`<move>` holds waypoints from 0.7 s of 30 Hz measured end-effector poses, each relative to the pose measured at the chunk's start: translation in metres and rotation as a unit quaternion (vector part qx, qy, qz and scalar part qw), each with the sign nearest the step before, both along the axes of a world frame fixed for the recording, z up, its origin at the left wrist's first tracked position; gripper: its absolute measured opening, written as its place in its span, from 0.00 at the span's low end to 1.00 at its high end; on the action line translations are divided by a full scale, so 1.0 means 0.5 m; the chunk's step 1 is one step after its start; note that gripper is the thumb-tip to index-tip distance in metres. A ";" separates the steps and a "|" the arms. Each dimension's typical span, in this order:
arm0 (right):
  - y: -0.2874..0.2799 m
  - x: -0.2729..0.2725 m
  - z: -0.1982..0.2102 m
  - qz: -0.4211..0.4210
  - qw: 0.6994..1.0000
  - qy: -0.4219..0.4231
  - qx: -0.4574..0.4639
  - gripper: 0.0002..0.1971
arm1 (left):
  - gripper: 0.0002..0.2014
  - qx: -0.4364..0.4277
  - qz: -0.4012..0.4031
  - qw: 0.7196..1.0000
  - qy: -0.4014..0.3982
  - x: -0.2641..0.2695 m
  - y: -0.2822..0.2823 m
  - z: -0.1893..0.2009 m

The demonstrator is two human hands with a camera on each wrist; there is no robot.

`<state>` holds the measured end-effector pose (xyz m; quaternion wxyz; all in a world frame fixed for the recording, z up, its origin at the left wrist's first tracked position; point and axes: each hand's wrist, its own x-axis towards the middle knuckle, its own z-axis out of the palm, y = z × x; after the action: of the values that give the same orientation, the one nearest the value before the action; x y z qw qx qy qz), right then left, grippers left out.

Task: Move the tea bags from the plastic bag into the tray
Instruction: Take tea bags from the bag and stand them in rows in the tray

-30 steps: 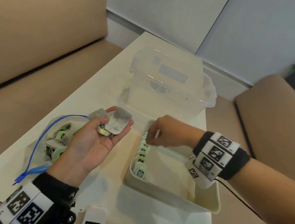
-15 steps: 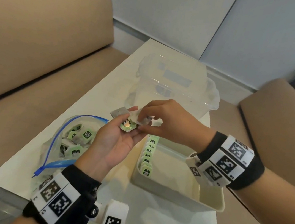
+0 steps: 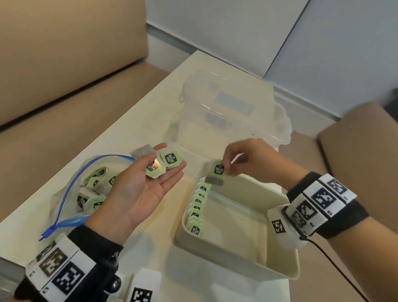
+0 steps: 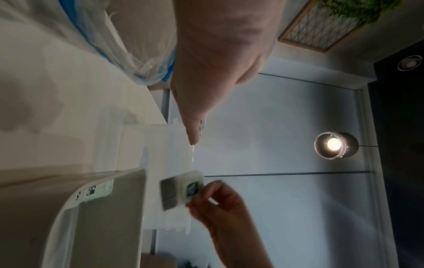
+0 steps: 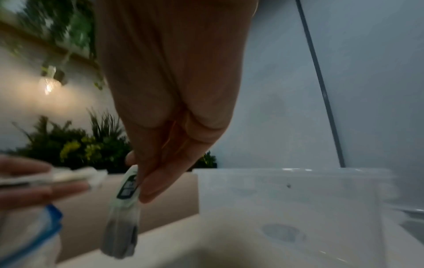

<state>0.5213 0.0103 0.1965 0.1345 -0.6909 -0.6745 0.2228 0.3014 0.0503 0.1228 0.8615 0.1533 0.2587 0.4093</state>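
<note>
Tea bags are split among four places at this moment, so the job looks well begun yet far from finished. A row of tea bags [image 3: 197, 214] already stands on edge along the 9 o'clock wall of the tray [image 3: 236, 264]; I count roughly eight green tags, though the far ones blur together. The rest of the tray floor, toward 3 o'clock, is bare.

One tea bag [image 3: 215, 175] hangs from the right hand [image 3: 249, 160], pinched by its top edge between thumb and fingertips, just above the tray's 11 o'clock corner at the far end of that row. The right wrist view shows the same bag [image 5: 125, 208] dangling upright below the fingers. My judgement is that it is about to be slotted in as the next of the line.

At 9 o'clock of the tray the left hand [image 3: 138, 188] lies palm up with straight, relaxed fingers, carrying a few more tea bags [image 3: 157, 162] loose on the fingers; two green tags and one grey sachet are plain, more I cannot tell.

Farther out at 9 o'clock, the plastic bag [image 3: 66, 200] lies open on the table [image 3: 125, 126] and still holds a good heap of tea bags [image 3: 98, 188]. A clear box [image 3: 232, 114] sits at 12 o'clock of the tray, untouched.
</note>
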 end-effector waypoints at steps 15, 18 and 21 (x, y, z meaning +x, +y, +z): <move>0.039 0.086 -0.196 -0.022 0.952 -0.151 -0.267 0.18 | 0.13 -0.006 0.004 1.000 -0.002 -0.010 0.022 -0.023; 0.043 0.089 -0.208 -0.022 0.957 -0.173 -0.234 0.16 | 0.13 -0.010 0.002 1.000 0.000 -0.008 0.025 -0.023; 0.044 0.089 -0.218 -0.029 0.959 -0.175 -0.220 0.14 | 0.13 -0.011 0.000 1.000 -0.002 -0.005 0.026 -0.022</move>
<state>0.5657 0.0323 0.0876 -0.1344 -0.7509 -0.6016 0.2370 0.2989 0.0633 0.1120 0.8635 0.1432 0.2613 0.4069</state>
